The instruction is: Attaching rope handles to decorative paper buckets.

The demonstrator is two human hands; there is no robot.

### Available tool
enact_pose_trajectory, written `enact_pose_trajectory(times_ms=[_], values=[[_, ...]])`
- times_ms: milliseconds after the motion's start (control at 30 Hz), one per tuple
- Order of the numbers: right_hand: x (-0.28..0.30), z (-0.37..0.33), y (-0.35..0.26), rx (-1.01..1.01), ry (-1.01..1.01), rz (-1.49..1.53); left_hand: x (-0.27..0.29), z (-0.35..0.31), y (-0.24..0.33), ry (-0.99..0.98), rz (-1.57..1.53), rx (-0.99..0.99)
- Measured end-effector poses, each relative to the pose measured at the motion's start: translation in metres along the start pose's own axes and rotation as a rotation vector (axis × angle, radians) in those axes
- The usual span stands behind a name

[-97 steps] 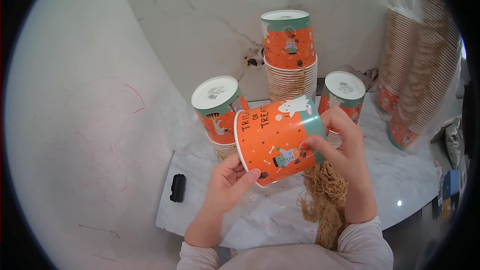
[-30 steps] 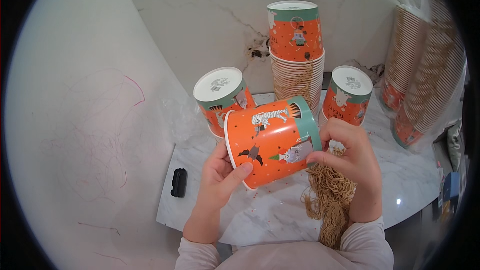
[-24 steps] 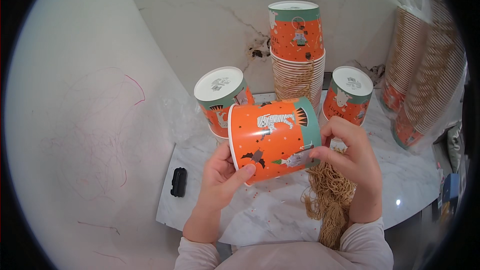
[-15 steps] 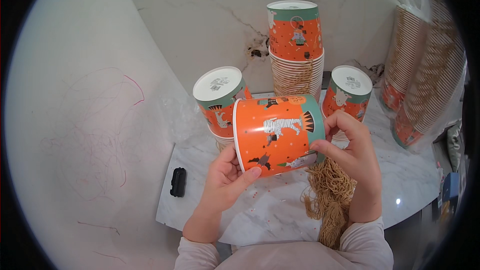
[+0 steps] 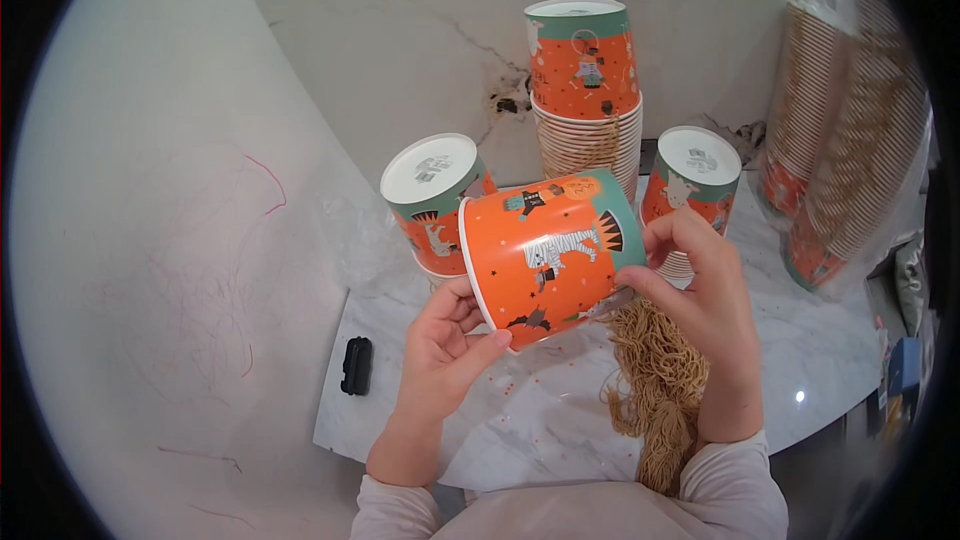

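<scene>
Between my hands an orange and green paper bucket (image 5: pixel 548 258) lies on its side in the air, its white rim to the left. My left hand (image 5: pixel 450 340) grips the rim's lower part, thumb on the outer wall. At the green base end, my right hand (image 5: pixel 695 285) pinches the bucket with thumb and fingertips. A bundle of tan string (image 5: pixel 655 385) hangs over the table's near edge below my right hand. Behind the held bucket stand upside-down buckets: one stack on the left (image 5: pixel 432 190), a tall stack in the middle (image 5: pixel 583 70), another on the right (image 5: pixel 698 175).
Plastic-wrapped stacks of nested buckets (image 5: pixel 850 140) lean at the far right. A small black case (image 5: pixel 356 366) lies on the marble table (image 5: pixel 800 340) at left. Clear plastic film (image 5: pixel 365 240) sits near the left stack. A scribbled white wall (image 5: pixel 180 290) borders the left side.
The held bucket has turned slightly about its length and tilted, its base end a little higher. Both hands keep their hold on it.
</scene>
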State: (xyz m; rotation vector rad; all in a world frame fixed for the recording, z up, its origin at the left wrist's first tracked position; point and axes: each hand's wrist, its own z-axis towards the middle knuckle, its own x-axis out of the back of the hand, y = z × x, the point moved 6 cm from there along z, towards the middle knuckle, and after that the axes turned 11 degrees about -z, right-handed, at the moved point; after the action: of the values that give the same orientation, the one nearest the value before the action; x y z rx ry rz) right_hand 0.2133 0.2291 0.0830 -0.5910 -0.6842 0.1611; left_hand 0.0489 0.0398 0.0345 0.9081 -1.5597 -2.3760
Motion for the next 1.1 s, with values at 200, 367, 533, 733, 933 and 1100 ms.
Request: enact_pose_trajectory(times_ms=[200,367,533,733,933,1100], values=[[-0.009,-0.002,-0.035,0.325,0.069,-0.384,0.001,-0.001,-0.003,-0.064,0.028,0.000],[-0.037,-0.019,-0.059,0.547,-0.065,-0.236,-0.002,-0.002,-0.004,-0.081,0.012,0.011],[-0.047,-0.023,-0.064,0.567,-0.025,-0.296,-0.003,-0.004,-0.001,-0.072,-0.005,0.012],[-0.046,-0.023,-0.064,0.557,-0.028,-0.302,-0.004,-0.006,-0.002,-0.097,-0.005,-0.013],[-0.045,-0.023,-0.066,0.547,-0.038,-0.287,-0.008,-0.008,0.004,-0.083,0.026,-0.019],[-0.045,-0.024,-0.067,0.551,-0.041,-0.294,-0.009,-0.011,0.006,-0.078,0.040,-0.032]])
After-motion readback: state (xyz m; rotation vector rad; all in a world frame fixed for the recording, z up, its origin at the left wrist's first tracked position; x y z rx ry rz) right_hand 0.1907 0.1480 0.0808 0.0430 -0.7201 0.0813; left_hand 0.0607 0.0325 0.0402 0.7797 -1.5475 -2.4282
